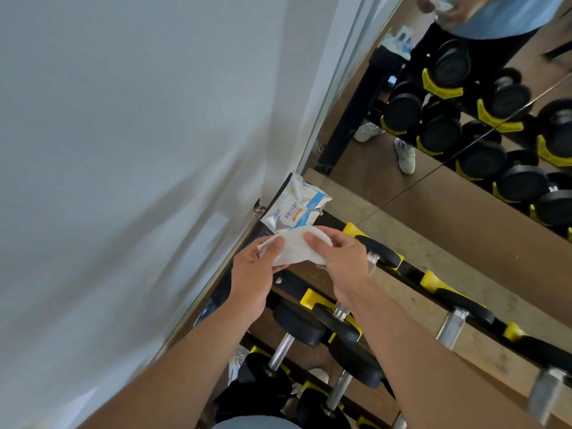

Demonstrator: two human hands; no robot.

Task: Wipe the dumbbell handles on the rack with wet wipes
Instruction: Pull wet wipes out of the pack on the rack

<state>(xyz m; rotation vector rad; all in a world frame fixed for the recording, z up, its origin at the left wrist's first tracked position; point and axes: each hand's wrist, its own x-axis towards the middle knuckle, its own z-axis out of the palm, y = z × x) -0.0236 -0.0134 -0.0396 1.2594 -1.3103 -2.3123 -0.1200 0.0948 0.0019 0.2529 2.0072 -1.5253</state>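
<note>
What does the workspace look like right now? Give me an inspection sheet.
Surface: black rack with yellow cradles, beside a white wall.
Job's things: white wet wipe held above the rack; wipes packet on the rack's top corner; dumbbells with bare metal handles in their cradles.
Clutter: nothing seen.
Grippers: left hand and right hand each pinch the wipe.
Cables: nothing seen.
Surroundings: mirror behind the rack, wooden floor.

A white wet wipe, partly unfolded, is held above the rack. Its pack lies at the rack's far left end. Black dumbbells with chrome handles rest in yellow cradles.
</note>
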